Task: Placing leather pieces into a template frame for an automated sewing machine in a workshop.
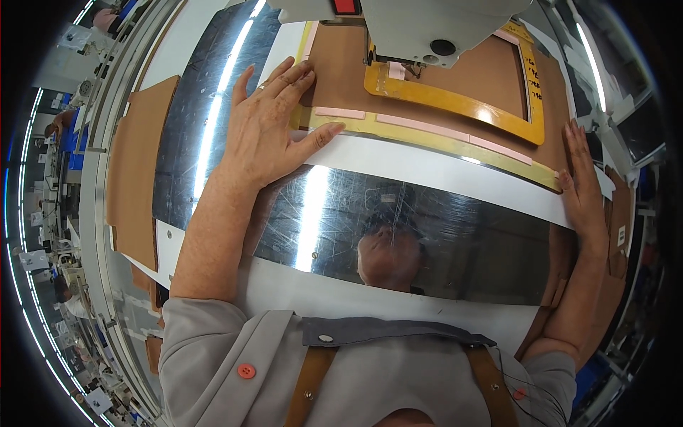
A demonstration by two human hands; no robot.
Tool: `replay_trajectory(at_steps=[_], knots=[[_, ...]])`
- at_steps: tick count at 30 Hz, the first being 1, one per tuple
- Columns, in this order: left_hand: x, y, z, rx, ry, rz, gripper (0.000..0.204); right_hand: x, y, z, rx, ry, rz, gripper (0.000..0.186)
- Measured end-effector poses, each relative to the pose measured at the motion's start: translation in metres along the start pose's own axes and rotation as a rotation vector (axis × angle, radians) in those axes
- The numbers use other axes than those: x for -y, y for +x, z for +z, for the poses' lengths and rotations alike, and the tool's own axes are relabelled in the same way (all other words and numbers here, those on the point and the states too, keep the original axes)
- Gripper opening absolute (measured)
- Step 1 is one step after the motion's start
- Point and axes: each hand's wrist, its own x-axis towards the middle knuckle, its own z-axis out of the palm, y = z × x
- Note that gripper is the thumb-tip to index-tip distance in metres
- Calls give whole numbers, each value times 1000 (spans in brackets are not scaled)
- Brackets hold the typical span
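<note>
My left hand (267, 132) lies flat with fingers spread at the left edge of a brown sheet (338, 67). Its thumb rests by the front rim of a yellowish template (427, 132) with pink strips stuck along it. At the right end of the same template, my right hand (585, 185) has its fingers stretched along the side, the thumb at the front corner. A yellow clamp frame (462, 107) sits on the brown sheet. Above it hangs a white sewing machine head (427, 32); its needle area is partly hidden.
A shiny metal plate (427, 235) covers the table in front of me, and another metal plate (188, 135) lies at the left. Brown cardboard (135, 171) stands beyond it. A machine rail (107, 213) runs along the far left, with other workstations behind.
</note>
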Motion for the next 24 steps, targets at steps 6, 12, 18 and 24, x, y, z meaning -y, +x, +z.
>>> replay_trajectory(at_steps=[6, 12, 18, 24], knots=[[-11, 10, -10, -98, -136, 128, 80, -10, -7, -3, 0, 46, 30, 60], [-13, 9, -20, 73, -192, 105, 61, -16, -2, 8, 1, 26, -53, 62], [-12, 12, -13, 5, -171, 127, 54, -16, -5, 5, -25, -29, -30, 57], [-9, 10, -17, -11, -156, 125, 42, -24, -5, 8, -57, -7, -49, 57]])
